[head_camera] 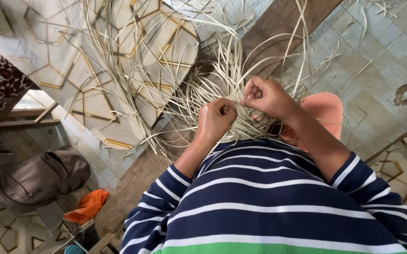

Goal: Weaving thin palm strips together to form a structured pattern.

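**Both hands pinch pale strips at the heart of a half-made weave**

The woven piece (pixel 222 94) sits in the person's lap, just above the striped sleeves, with loose pale strips (pixel 118 61) fanning out from it over the tiled floor (pixel 377 56). It looks dry, thin and springy, straw-coloured, tight only in the small centre and ragged everywhere else. The left hand (pixel 216 118) is curled into a near fist, thumb and forefinger pressed together on a strip at the woven centre. The right hand (pixel 264 95), just beside it, is also closed, its fingertips nipping another strip and drawing it up. By the look of it, the step in hand is tightening or crossing one strand over its neighbour; the next move would call for a steady hold on the centre so the weave stays snug. An orange plastic seat (pixel 328 108) shows behind the right forearm; a grey-brown backpack (pixel 41 178) and an orange cloth (pixel 88 206) lie well apart at lower left
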